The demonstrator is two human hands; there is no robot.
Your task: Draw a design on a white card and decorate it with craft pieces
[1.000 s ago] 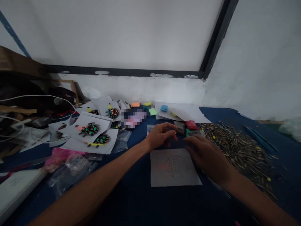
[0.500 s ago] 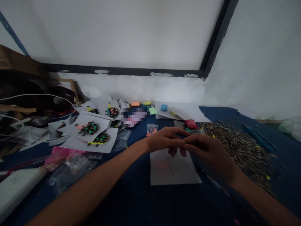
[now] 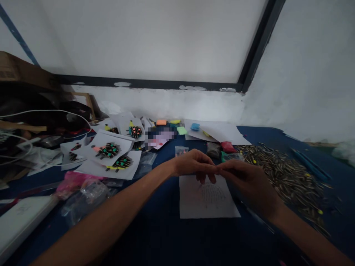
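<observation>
Above a paper sheet [image 3: 191, 207] on a blue table [image 3: 158, 229], left hand [image 3: 195, 165] and right hand [image 3: 246, 181], fingertips [image 3: 213, 169] together, cannot tell whether they clamp anything, faint drawing [image 3: 213, 194] partly covered, 2 forearms [image 3: 124, 207] cut off.

White paper sheet [image 3: 192, 205] with a faint dashed drawing [image 3: 213, 194], flat on the blue table [image 3: 158, 229].

1. Anything between the fingertips of the bare left hand [image 3: 196, 164] and bare right hand [image 3: 249, 179] is too small to tell.
2. Fingers hide part of a white paper sheet [image 3: 208, 210].
3. Pixelation blurs a flat pale-pink object [image 3: 162, 138].
4. The left edge cuts a brown cardboard box [image 3: 19, 70].
</observation>
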